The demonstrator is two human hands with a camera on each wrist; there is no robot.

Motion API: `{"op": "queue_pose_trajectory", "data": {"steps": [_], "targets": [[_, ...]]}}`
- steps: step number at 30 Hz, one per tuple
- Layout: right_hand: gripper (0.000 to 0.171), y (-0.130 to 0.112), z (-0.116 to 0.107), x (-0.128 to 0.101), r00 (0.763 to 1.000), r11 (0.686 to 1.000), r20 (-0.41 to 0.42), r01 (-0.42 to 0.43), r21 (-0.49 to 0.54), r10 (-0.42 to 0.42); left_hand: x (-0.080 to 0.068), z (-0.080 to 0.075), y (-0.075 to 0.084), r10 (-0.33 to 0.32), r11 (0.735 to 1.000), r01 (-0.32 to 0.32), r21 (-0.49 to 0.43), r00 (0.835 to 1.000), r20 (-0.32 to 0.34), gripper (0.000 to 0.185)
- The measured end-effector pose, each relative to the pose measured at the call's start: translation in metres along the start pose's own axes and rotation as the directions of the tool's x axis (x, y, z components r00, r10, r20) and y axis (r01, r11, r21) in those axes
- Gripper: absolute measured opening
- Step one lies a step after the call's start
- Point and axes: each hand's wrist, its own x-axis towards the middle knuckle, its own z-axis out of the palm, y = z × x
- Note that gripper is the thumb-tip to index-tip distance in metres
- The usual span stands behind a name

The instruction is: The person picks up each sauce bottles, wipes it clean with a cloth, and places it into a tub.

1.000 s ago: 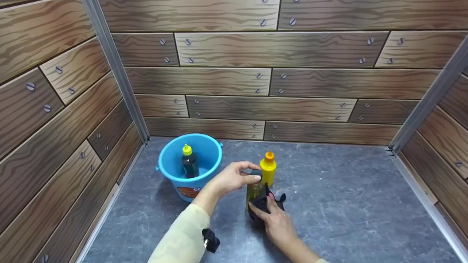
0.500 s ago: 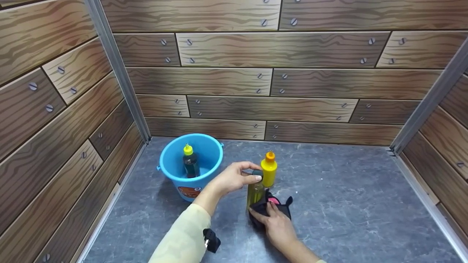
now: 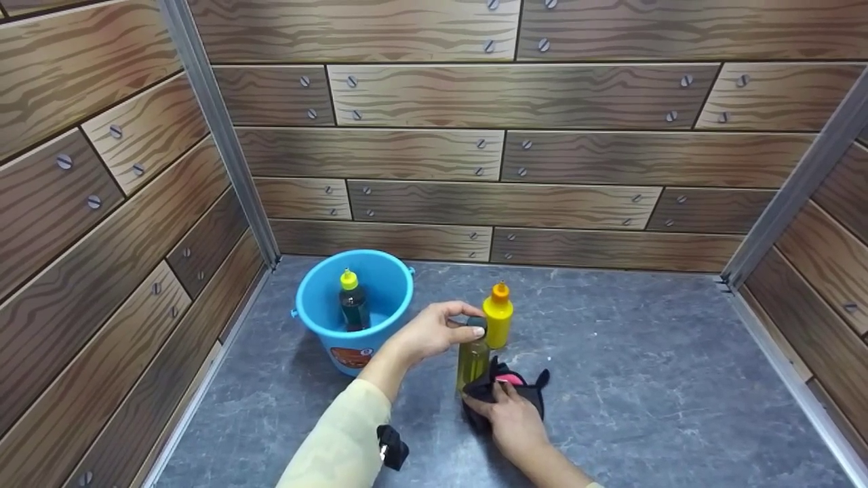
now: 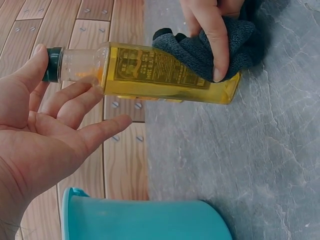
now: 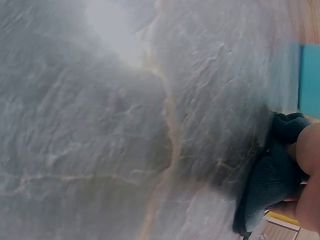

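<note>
My left hand (image 3: 434,331) pinches the dark green cap (image 4: 53,64) of a clear bottle of yellow oil (image 3: 472,366), thumb on top and fingers round the neck. The bottle stands upright on the grey floor, its label turned to the left wrist view. Low on its right side, my right hand (image 3: 521,421) holds a black cloth (image 4: 187,56) wrapped against it; one straight finger presses the cloth near the base. A pink patch (image 3: 508,379) shows among the folds. In the right wrist view, part of the right hand (image 5: 307,170) and the cloth (image 5: 270,185) appear at the edge.
A yellow squeeze bottle (image 3: 498,327) with an orange cap stands just behind the oil bottle. To the left is a blue bucket (image 3: 313,298) holding a dark bottle (image 3: 352,308) with a yellow cap. Wood-patterned walls (image 3: 420,152) enclose the floor (image 3: 664,379).
The cloth has spread to the right under my right hand, showing more of the pink patch and uncovering more of the oil bottle. My left hand stays on the cap.
</note>
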Motion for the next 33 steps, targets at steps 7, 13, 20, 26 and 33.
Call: {"op": "queue_pose_trajectory", "data": {"steps": [7,13,20,26,33], "targets": [[0.051,-0.005,-0.007,0.001,1.000,0.999,0.015,-0.020,-0.037,0.020,0.000,0.001,0.000,-0.001,1.000,0.001,-0.009,1.000,0.001,0.026],[0.044,-0.006,-0.013,0.002,0.991,0.995,0.087,-0.104,-0.005,0.104,0.000,0.000,-0.002,0.004,1.000,-0.004,-0.003,1.000,0.002,0.029],[0.042,0.001,-0.014,-0.002,0.983,0.986,0.077,-0.168,0.000,0.168,0.000,0.000,-0.002,-0.002,1.000,0.002,0.001,1.000,0.006,0.028],[0.051,0.009,-0.015,-0.008,0.981,0.981,0.010,-0.195,0.022,0.195,0.000,0.001,-0.003,0.000,1.000,0.000,0.005,1.000,0.002,0.027],[0.056,0.017,-0.017,-0.016,0.970,0.978,-0.150,-0.177,0.113,0.193,0.000,0.002,-0.003,0.006,1.000,-0.006,0.001,1.000,0.006,0.027]]}}
